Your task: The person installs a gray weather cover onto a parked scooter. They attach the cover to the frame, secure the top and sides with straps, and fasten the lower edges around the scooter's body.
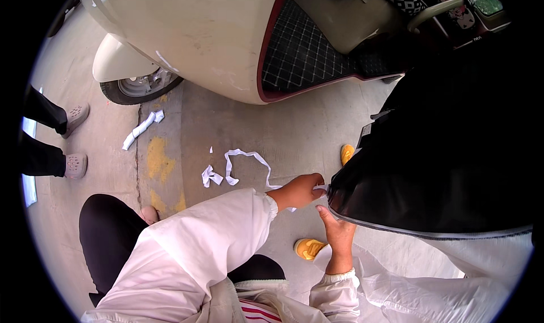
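Observation:
My left hand (298, 191) is closed in a pinch on a thin white strip (247, 153) at the left tip of a large black glossy panel (430, 181). The strip trails from my fingers down to the ground, where it curls to the left. Just below that tip is my right hand (338, 232), its thumb pointing up and apart from the left hand. The right hand's other fingers are hidden at the panel's lower edge, which carries a pale grey border.
A cream three-wheeler or small vehicle (215, 45) with a black floor mat (306, 51) stands ahead. White scraps (211, 177) and a crumpled white roll (141, 129) lie on concrete. One person in grey clogs (76, 165) stands left; another in yellow shoes (309, 248) stands right.

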`<state>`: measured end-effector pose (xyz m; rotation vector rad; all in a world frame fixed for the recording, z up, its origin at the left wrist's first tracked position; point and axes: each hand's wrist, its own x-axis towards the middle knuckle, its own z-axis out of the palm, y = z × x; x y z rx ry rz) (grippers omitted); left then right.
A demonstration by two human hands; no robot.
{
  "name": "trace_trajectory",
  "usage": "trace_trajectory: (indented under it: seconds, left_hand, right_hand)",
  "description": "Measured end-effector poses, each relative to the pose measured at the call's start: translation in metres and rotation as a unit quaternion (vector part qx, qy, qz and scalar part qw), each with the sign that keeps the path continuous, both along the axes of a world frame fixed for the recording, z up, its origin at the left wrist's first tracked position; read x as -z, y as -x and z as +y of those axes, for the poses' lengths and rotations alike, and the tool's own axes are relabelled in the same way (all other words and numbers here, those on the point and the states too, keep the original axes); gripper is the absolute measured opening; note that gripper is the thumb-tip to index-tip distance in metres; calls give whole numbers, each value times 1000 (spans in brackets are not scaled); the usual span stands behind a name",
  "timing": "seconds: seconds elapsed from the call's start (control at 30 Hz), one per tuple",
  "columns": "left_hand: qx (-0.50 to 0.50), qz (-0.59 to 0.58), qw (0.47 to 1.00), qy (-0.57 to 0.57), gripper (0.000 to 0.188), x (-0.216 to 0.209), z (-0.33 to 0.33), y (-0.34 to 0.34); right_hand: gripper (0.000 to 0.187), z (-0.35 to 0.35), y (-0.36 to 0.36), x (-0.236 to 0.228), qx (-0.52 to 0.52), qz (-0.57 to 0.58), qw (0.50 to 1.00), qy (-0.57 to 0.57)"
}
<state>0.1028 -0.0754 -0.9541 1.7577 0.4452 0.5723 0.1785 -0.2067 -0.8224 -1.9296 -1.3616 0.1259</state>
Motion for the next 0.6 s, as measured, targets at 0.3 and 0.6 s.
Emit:
trace_trajectory:
  seconds: [0.3,0.6]
  left_hand:
    - [41,-20,992,121,33,-15,8,-1]
    - [83,-13,986,141,26,-8,21,15]
  right_hand:
    - [20,8,-6,51,90,58,994,20]
    - [29,2,-6,47,153,473,853,-159]
